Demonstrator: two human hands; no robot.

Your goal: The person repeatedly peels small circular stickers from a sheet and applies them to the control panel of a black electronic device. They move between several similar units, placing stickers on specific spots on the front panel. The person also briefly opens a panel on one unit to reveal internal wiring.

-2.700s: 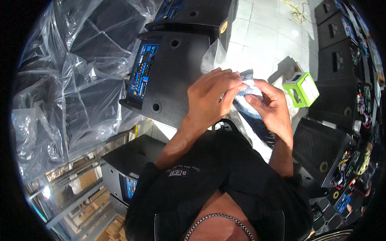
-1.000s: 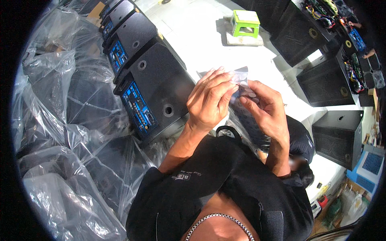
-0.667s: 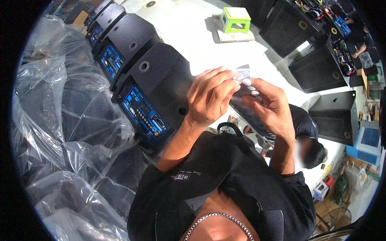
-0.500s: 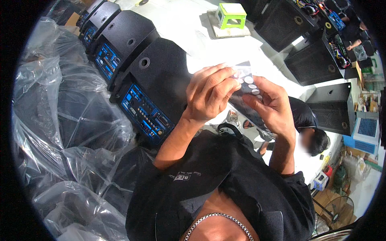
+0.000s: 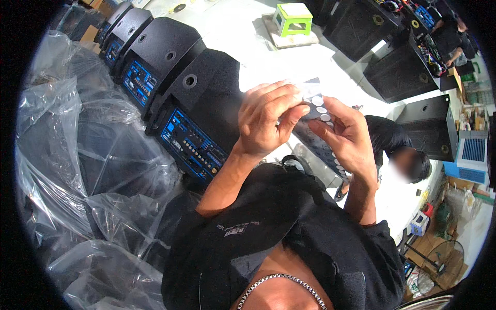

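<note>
Between my hands is a dark sheet of round white stickers, held up in front of my chest. My right hand grips its right edge, with the thumb on the near face and the fingers behind. The left hand is closed at the sheet's upper left part, fingers curled over and thumb pressed towards them. Whether a single sticker sits in that pinch is hidden by the fingers. White dots show in a row beside my right fingers and lower down near the right wrist.
Black speaker cabinets with blue control panels line the left, beside clear plastic sheeting. A green-and-white stool stands on a board ahead. More speakers stand at right. Another person bends low near my right arm; a fan stands lower right.
My left hand's thumb and fingers have shifted slightly at the sheet, baring more of the dots. The view has moved a little. The person at right has shifted lower.
</note>
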